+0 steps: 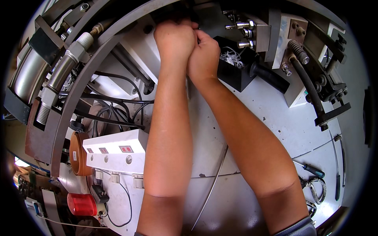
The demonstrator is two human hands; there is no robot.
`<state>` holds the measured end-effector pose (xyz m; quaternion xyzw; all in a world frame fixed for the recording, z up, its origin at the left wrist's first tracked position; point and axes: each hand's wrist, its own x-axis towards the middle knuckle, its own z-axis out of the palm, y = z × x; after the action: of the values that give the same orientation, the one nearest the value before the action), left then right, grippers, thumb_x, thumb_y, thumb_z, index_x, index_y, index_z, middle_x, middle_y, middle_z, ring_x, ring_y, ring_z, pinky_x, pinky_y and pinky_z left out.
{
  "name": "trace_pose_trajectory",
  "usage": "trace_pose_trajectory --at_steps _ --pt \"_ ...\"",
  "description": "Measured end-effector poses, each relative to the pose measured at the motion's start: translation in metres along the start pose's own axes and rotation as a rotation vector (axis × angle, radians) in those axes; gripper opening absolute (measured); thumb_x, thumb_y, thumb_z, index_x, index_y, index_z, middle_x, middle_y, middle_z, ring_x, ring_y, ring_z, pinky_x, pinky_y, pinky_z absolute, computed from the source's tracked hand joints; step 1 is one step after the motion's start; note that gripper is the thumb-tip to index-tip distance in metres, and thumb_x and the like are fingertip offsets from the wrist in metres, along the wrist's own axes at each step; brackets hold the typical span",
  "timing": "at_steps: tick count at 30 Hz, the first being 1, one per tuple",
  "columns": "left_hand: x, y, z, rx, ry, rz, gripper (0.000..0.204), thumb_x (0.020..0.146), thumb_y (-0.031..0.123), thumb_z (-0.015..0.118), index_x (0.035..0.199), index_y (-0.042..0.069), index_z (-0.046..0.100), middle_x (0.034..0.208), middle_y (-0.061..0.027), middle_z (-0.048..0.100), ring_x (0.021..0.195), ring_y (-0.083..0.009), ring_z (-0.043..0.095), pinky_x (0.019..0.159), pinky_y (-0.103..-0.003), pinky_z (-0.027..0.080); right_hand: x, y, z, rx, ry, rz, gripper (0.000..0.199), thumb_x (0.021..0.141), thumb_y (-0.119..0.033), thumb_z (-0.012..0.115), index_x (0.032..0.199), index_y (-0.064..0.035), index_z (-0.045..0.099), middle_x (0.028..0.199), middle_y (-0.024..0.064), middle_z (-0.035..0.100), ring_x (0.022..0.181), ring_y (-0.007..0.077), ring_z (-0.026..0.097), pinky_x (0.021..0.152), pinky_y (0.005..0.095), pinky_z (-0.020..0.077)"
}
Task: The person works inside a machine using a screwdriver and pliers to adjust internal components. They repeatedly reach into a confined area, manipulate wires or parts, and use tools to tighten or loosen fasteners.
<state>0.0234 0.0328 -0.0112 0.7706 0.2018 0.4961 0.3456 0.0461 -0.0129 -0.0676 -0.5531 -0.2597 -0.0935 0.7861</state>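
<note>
Both my arms reach to the far middle of the view, under the metal frame of a machine. My left hand [174,34] is curled closed with its back toward me. Right beside it, touching, my right hand [204,53] is closed too, thumb upward against the left hand's fingers. Whatever the fingers grip is hidden behind the hands and in the dark under the machine. Just right of my right hand stands a black open box [238,77] with a black handle [271,77]; white stringy scraps [231,58] lie in it.
A white control box [118,151] with buttons, black cables [118,100], a roll of brown tape [80,153] and a red lamp [81,204] are at left. A thin metal rod [210,188] lies between my forearms. Right are a screwdriver [314,170], scissors [317,190] and machine parts [303,51].
</note>
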Motion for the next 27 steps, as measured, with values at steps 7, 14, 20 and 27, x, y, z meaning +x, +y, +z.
trace_pose_trajectory --at_steps 7,14,20,27 --pt "-0.001 0.002 0.001 -0.142 -0.069 -0.047 0.024 0.089 0.018 0.058 0.083 0.0 0.073 0.076 -0.0125 0.073 0.07 -0.0224 0.067 0.072 -0.033 0.052 0.001 -0.003 0.002 0.002 0.032 -0.007 0.028 0.096 -0.029 0.054 0.102 -0.0088 0.072 0.088 0.0211 0.069 0.084 0.0435 0.064 0.073 0.048 0.0501" --pt "0.002 0.004 -0.001 -0.096 -0.079 0.036 0.026 0.089 0.018 0.055 0.083 0.0 0.072 0.076 -0.0122 0.073 0.07 -0.022 0.068 0.072 -0.034 0.052 0.005 -0.002 0.004 -0.011 0.065 -0.046 0.026 0.095 -0.028 0.055 0.102 -0.0088 0.072 0.088 0.0214 0.069 0.084 0.0437 0.064 0.073 0.0483 0.05" --pt "0.055 -0.019 -0.012 0.047 0.103 0.435 0.032 0.099 0.024 0.05 0.12 0.003 0.064 0.11 -0.0182 0.068 0.098 -0.0303 0.064 0.088 -0.038 0.05 0.027 -0.042 0.007 -0.061 -0.063 -0.016 0.026 0.093 -0.023 0.055 0.086 -0.0014 0.068 0.084 0.0244 0.067 0.083 0.0458 0.062 0.073 0.0485 0.0494" --pt "0.03 -0.022 0.01 0.269 0.125 0.47 0.025 0.088 0.02 0.053 0.098 0.004 0.069 0.094 -0.0166 0.07 0.086 -0.0314 0.067 0.08 -0.04 0.052 0.016 -0.008 0.007 0.119 0.06 0.003 0.039 0.098 -0.035 0.055 0.097 0.002 0.068 0.076 0.0177 0.067 0.067 0.0218 0.057 0.068 0.0341 0.0472"
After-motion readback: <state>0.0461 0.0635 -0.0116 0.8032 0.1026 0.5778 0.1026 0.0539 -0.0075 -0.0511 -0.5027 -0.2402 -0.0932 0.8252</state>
